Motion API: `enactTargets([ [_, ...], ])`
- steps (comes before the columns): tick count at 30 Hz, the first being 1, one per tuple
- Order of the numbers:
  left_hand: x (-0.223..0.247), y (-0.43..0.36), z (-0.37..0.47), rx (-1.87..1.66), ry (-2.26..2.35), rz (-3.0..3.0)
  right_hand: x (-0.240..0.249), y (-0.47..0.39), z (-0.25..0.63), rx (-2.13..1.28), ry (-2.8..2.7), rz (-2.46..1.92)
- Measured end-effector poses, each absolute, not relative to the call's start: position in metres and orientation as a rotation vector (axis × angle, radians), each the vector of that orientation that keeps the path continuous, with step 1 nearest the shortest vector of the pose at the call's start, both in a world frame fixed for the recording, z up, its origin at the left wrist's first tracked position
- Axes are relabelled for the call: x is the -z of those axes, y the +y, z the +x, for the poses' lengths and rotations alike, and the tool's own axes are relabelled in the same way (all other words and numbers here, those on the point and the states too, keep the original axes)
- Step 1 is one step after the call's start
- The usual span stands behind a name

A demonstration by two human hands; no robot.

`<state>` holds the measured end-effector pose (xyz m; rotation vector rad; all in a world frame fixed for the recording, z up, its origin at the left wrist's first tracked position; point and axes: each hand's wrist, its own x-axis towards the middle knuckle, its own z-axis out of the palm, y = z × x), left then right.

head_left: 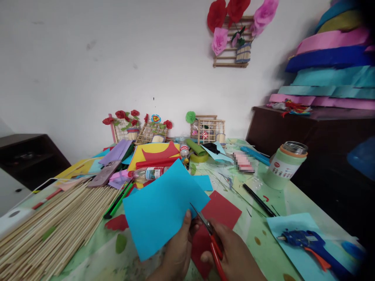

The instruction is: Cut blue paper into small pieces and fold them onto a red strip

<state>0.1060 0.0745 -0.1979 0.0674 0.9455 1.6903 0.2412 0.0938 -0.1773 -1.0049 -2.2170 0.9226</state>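
Observation:
A sheet of bright blue paper (161,210) is pinched near its right corner by my left hand (179,244), thumb on top. My right hand (231,249) grips red-handled scissors (215,249). Their blades point up and left, lying over the blue sheet's lower right edge, close to my left thumb. Whether they have cut into the paper I cannot tell. Beneath both hands a dark red paper sheet (224,208) lies on the table, partly covered by the hands and the blue sheet.
Wooden sticks (58,226) and a green marker (118,201) lie left. A plastic bottle (150,173) lies behind the blue sheet. On the right are a black pen (259,200), a green jar (284,168) and a blue glue gun (304,239) on light blue paper (293,224).

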Motion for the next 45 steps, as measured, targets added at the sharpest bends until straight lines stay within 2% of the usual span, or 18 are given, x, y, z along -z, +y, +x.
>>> enactTargets([
  [21, 0.191, 0.076, 0.103, -1.761, 1.064, 0.119, 0.188, 0.093, 0.242, -1.084, -2.268, -1.122],
  [45, 0.204, 0.069, 0.110, -1.566, 1.147, 0.253, 0.184, 0.093, 0.245, -1.224, -2.120, -0.953],
])
